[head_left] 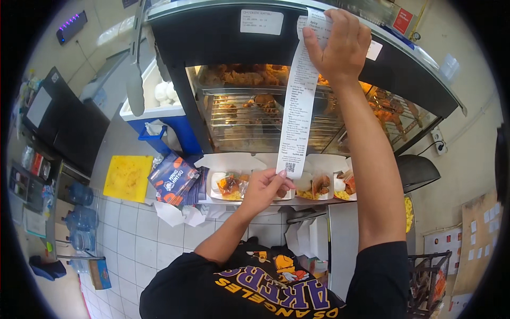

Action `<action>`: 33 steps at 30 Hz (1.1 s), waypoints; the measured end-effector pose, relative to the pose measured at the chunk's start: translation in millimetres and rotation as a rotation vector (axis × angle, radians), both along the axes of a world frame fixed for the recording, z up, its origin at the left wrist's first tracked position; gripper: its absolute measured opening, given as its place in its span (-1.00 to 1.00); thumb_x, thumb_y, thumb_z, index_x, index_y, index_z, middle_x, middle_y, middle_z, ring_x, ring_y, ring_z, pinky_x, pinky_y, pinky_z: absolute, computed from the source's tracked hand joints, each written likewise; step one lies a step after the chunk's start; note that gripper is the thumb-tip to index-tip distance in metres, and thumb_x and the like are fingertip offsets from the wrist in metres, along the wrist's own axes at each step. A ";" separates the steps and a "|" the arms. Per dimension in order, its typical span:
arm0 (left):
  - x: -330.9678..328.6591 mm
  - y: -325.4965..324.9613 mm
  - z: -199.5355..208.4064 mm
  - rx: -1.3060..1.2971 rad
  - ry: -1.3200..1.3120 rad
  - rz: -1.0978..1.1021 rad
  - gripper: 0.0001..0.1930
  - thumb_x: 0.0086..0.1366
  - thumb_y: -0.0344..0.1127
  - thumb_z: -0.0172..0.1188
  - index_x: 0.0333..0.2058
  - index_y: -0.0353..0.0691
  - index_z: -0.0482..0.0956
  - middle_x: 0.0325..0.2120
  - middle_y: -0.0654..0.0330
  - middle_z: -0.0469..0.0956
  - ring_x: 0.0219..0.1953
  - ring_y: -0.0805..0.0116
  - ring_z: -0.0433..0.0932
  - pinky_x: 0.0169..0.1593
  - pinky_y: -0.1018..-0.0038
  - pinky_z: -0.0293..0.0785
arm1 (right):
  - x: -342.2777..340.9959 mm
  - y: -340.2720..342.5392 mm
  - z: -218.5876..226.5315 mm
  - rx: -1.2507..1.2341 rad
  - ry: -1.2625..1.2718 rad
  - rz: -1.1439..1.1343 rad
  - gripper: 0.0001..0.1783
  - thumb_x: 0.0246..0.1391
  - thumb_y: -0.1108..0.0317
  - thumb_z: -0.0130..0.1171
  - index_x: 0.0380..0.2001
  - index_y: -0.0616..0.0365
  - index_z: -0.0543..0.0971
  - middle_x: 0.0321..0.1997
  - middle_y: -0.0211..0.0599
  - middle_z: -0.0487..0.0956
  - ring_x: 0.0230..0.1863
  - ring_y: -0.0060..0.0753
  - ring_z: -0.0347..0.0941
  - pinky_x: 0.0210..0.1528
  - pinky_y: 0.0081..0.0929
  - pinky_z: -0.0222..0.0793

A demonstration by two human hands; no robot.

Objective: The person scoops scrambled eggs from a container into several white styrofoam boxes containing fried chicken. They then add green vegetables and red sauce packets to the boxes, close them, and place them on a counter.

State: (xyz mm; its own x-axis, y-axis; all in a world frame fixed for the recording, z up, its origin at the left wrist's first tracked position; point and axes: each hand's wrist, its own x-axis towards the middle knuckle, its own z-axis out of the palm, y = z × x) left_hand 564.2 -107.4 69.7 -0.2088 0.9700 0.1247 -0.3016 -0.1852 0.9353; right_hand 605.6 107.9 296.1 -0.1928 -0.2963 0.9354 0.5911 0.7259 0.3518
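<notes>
A long white paper receipt (300,106) hangs in front of the black food warmer (212,45). Its top is held by my right hand (342,48), raised at the warmer's upper edge with the thumb over the paper. My left hand (263,190) pinches the receipt's lower end between thumb and fingers. Below the paper, several open white meal boxes (223,160) stand in a row on the counter. Rice, yellow bits and pieces of sauced food show inside them. My left hand and the receipt partly hide the middle boxes.
Fried food lies on racks (241,119) behind the warmer's glass. Tongs (136,87) hang at its left, beside a blue-and-white cooler (183,123). Dark blue printed packaging (178,181) and a yellow cutting board (126,178) lie left of the boxes. Water jugs (81,218) stand far left.
</notes>
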 end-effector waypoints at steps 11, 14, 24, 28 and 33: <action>-1.2 -8.3 -1.6 0.016 -0.007 -0.008 -0.73 0.36 -0.30 -0.07 -0.22 -0.39 0.53 -0.46 0.18 0.60 -0.47 0.59 0.47 -0.32 0.62 0.43 | 2.6 -15.3 4.5 -0.091 -0.034 -0.026 -0.48 -0.10 0.06 0.15 -0.15 0.18 0.34 -0.17 -0.08 0.36 -0.12 -0.04 0.25 -0.04 -0.16 0.11; -1.1 -10.6 0.3 0.027 -0.004 0.000 -0.73 0.37 -0.30 -0.07 -0.22 -0.40 0.52 -0.46 0.16 0.60 -0.45 0.57 0.49 -0.31 0.60 0.44 | 2.1 -14.8 3.2 -0.089 -0.029 -0.020 -0.48 -0.10 0.06 0.14 -0.15 0.17 0.34 -0.17 -0.09 0.36 -0.13 -0.05 0.25 -0.04 -0.16 0.11; 3.6 -14.4 5.2 0.077 -0.001 0.073 -0.73 0.36 -0.31 -0.08 -0.23 -0.41 0.52 -0.49 0.15 0.58 -0.45 0.53 0.51 -0.31 0.59 0.44 | 1.6 -13.0 1.6 -0.082 -0.007 -0.018 -0.49 -0.10 0.04 0.15 -0.16 0.15 0.35 -0.18 -0.12 0.35 -0.15 -0.08 0.24 -0.07 -0.19 0.12; 4.4 -15.0 5.4 0.075 -0.002 0.063 -0.73 0.36 -0.32 -0.07 -0.22 -0.42 0.52 -0.49 0.15 0.58 -0.45 0.52 0.52 -0.31 0.59 0.44 | 1.7 -11.9 1.5 -0.084 -0.008 -0.008 -0.49 -0.11 0.04 0.15 -0.16 0.14 0.35 -0.18 -0.13 0.35 -0.16 -0.08 0.23 -0.08 -0.20 0.12; 4.6 -14.9 3.3 0.064 -0.009 0.060 -0.74 0.36 -0.32 -0.06 -0.21 -0.42 0.51 -0.48 0.15 0.57 -0.43 0.51 0.52 -0.30 0.58 0.44 | 0.9 -11.4 1.3 -0.069 -0.006 -0.016 -0.47 -0.14 0.05 0.18 -0.15 0.14 0.35 -0.17 -0.14 0.35 -0.15 -0.08 0.23 -0.07 -0.20 0.12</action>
State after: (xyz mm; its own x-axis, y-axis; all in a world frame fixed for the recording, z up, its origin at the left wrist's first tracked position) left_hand 568.8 -122.3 72.9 -0.2676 0.9459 0.1837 -0.2962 -0.2622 0.9184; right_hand 606.5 96.5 297.3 -0.2023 -0.2282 0.9524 0.6010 0.7389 0.3047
